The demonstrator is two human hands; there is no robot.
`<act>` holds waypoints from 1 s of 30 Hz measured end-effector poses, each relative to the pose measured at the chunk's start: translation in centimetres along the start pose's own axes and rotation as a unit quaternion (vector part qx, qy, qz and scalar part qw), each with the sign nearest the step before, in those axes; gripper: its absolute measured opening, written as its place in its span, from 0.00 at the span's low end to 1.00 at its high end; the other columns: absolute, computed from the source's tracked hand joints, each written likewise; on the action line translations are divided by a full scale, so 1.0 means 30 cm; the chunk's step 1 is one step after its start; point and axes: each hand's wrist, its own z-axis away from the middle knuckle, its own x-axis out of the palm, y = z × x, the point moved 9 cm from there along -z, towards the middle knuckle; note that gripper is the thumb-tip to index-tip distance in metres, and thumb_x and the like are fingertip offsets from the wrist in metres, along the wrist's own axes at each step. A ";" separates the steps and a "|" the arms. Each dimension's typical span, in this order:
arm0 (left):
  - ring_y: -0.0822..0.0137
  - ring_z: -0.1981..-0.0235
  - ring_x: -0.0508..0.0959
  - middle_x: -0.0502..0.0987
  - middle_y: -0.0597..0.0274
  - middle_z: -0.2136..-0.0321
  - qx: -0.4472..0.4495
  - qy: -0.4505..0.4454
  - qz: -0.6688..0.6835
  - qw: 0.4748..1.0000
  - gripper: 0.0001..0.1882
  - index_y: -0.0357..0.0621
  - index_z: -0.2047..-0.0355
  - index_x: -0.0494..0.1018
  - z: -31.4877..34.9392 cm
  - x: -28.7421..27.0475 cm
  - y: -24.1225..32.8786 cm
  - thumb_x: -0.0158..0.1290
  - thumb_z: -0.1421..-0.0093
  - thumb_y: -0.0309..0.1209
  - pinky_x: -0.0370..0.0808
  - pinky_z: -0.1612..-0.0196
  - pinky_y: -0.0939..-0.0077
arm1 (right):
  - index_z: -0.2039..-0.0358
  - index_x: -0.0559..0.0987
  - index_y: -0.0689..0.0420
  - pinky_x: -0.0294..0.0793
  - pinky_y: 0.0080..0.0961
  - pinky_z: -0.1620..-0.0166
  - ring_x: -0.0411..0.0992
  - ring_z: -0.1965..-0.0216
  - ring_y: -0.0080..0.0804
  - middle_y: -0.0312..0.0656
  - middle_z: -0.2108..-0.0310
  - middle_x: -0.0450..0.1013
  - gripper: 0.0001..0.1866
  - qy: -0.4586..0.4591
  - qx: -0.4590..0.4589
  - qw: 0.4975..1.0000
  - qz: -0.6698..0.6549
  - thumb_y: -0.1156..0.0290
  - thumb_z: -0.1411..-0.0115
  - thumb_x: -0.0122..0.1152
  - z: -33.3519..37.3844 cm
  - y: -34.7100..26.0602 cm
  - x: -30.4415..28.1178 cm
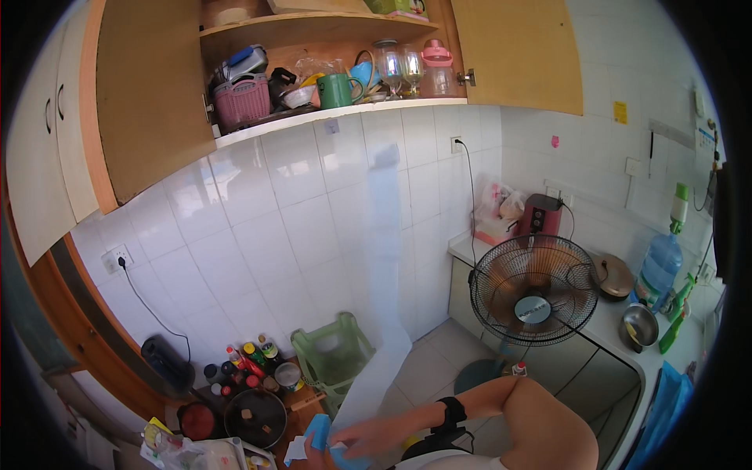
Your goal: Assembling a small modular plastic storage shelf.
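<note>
A long strip of pale, see-through film (384,235) runs down the tiled wall from below the open cabinet. It bends at the floor and comes up toward my hands. My left hand (312,456), partly cut off by the lower edge, is closed round a blue piece (318,429) that looks like part of the film's roll. A white scrap (296,450) pokes out beside it. My right hand (364,439), with a black band on its wrist, reaches across to the left and grips the film next to the blue piece. Its fingertips are small and partly hidden.
Overhead, an open cabinet (337,111) holds mugs, glasses and a basket. A green plastic stool (333,352) stands by the wall, near bottles (252,352) and a frying pan (256,417). On the right, a standing fan (534,290) is before the counter (595,329).
</note>
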 end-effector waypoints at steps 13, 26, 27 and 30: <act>0.60 0.58 0.74 0.74 0.53 0.59 -0.068 -0.054 -0.038 0.995 0.31 0.39 0.50 0.67 0.111 0.056 -0.079 0.64 0.55 0.30 0.71 0.55 0.67 | 0.52 0.67 0.60 0.63 0.27 0.47 0.65 0.50 0.28 0.41 0.51 0.67 0.15 0.114 -0.164 0.968 -0.154 0.66 0.34 0.42 0.105 -0.337 -0.143; 0.62 0.61 0.76 0.77 0.53 0.61 -0.127 0.119 -0.101 0.979 0.19 0.38 0.54 0.71 0.427 -0.227 -0.387 0.56 0.46 0.29 0.72 0.57 0.68 | 0.58 0.73 0.62 0.71 0.29 0.57 0.73 0.58 0.36 0.46 0.60 0.74 0.19 0.398 0.063 0.902 0.155 0.58 0.39 0.50 0.469 -0.340 -0.783; 0.59 0.59 0.76 0.76 0.50 0.60 -0.161 0.119 -0.203 0.959 0.21 0.38 0.52 0.69 0.481 -0.277 -0.397 0.56 0.46 0.31 0.71 0.56 0.65 | 0.59 0.74 0.61 0.72 0.29 0.58 0.73 0.59 0.38 0.47 0.61 0.75 0.21 0.341 0.209 0.828 0.392 0.54 0.40 0.52 0.488 -0.346 -0.801; 0.55 0.58 0.75 0.74 0.47 0.58 -0.216 0.117 -0.340 0.908 0.24 0.39 0.50 0.67 0.549 -0.355 -0.407 0.56 0.46 0.33 0.71 0.54 0.62 | 0.52 0.70 0.60 0.72 0.30 0.58 0.73 0.60 0.39 0.47 0.60 0.74 0.21 0.476 0.013 0.689 0.547 0.63 0.44 0.60 0.516 -0.623 -0.843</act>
